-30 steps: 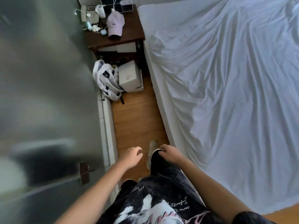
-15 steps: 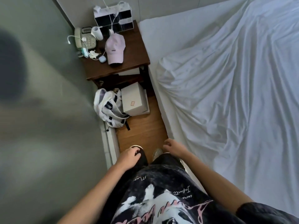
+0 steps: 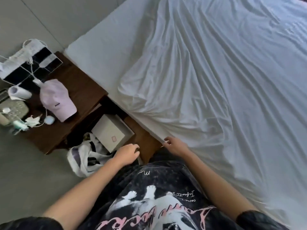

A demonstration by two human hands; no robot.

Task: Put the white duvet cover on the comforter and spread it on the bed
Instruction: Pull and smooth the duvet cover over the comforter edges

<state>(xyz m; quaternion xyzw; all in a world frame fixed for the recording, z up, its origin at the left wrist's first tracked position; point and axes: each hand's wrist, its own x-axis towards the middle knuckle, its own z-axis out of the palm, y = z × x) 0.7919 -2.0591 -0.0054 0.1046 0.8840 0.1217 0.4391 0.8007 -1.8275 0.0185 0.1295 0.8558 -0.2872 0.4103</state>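
Grip: my left hand (image 3: 127, 152) and right hand (image 3: 175, 145) loosely curled, holding nothing | Item: white duvet cover (image 3: 216, 97), rumpled over the bed (image 3: 106, 45), right hand beside its edge | Handling: likely light, limp, slippery; gather the nearest corner.

White duvet cover (image 3: 207, 90); pale lilac cap (image 3: 57, 101) on dark brown nightstand (image 3: 83, 90); black shirt (image 3: 159, 196), pink lettering.

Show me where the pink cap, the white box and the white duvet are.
pink cap (image 3: 57, 100), head view, on its crown.
white box (image 3: 110, 132), head view, on its top face.
white duvet (image 3: 207, 90), head view, on its wrinkled middle.
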